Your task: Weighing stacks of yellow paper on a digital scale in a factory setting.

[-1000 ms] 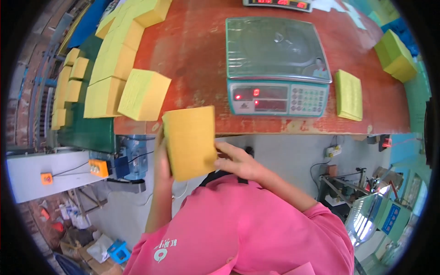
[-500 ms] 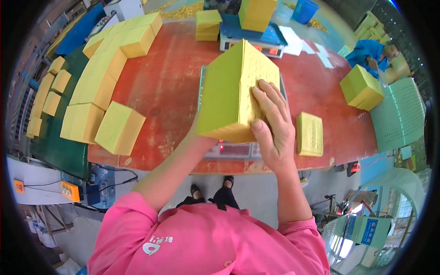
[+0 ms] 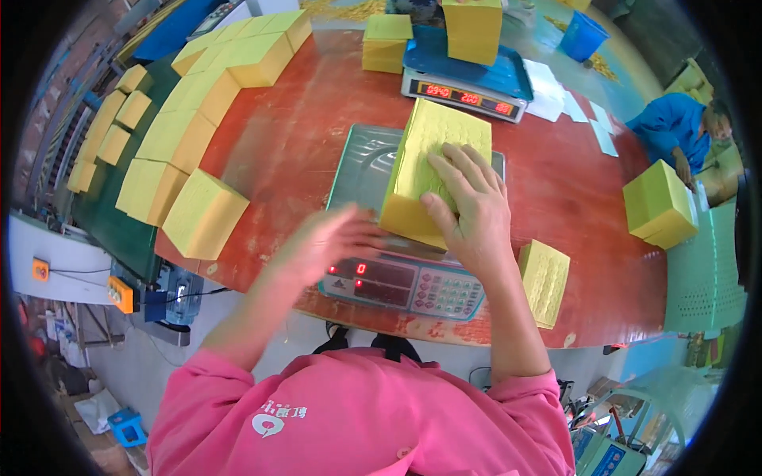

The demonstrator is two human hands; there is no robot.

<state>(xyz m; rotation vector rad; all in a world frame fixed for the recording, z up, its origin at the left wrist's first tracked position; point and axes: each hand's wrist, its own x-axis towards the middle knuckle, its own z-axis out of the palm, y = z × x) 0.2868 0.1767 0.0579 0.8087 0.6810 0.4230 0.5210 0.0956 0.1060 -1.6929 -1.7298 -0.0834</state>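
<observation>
Nearest the person, the left hand (image 3: 329, 242) is blurred beside the near left edge of the yellow stack (image 3: 432, 170), fingers loosely spread and closed on nothing; a second ago it was carrying that stack at chest height. The right hand (image 3: 468, 202) lies flat on top of the stack, its grip wide, fingers splayed and pressing down, not clasped around it. The stack, held up in the air half a second ago, now sits on the pan of the near scale (image 3: 397, 238), whose red display is lit, so the load appears delivered and weighing can begin. A thinner yellow stack (image 3: 544, 282) lies just right of the scale on the red worktop (image 3: 294, 135). Farther off, a second scale (image 3: 468, 75) bears another yellow stack.
</observation>
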